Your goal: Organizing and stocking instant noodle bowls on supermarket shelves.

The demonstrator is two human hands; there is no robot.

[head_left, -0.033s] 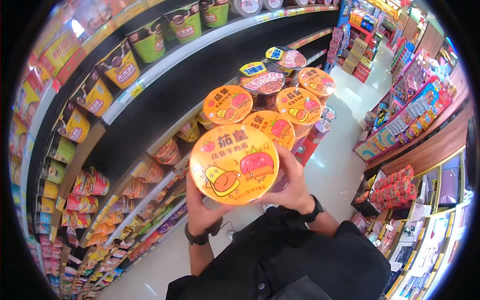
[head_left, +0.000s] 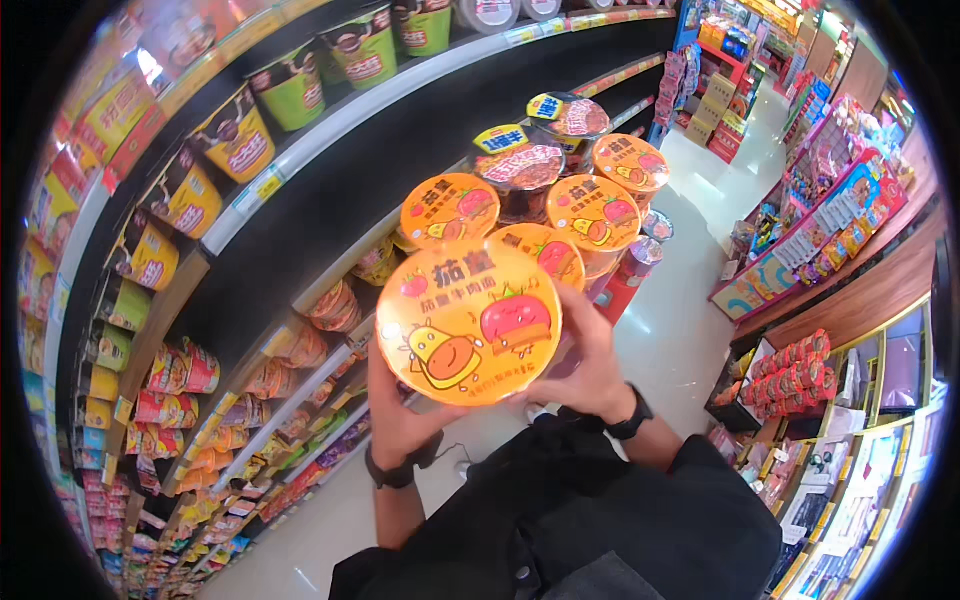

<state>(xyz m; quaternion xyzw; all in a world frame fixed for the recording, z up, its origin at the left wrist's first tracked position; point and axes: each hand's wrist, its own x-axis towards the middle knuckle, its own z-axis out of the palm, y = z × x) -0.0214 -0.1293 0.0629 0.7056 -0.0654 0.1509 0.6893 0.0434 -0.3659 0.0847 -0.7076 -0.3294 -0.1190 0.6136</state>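
Mid-frame, the left hand [head_left: 392,425] and right hand [head_left: 597,380] are holding an orange-lidded cup [head_left: 470,322], fingers spreading wide around its sides; it's barely shifting since the last picture, the grip staying steady below matching cups [head_left: 594,214].

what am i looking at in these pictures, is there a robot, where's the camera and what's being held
There is no robot: these are a person's bare left hand and right hand. The view comes from the left of two fisheye cameras worn on the head, looking down, so straight edges bend toward the rim. Both hands hold one orange-lidded tub, gripping it from either side. Just beyond it, more orange lids and two tubs with darker packaging are grouped together; what supports them is mostly hidden. Shop shelves curve along the left, stocked with packaged goods.
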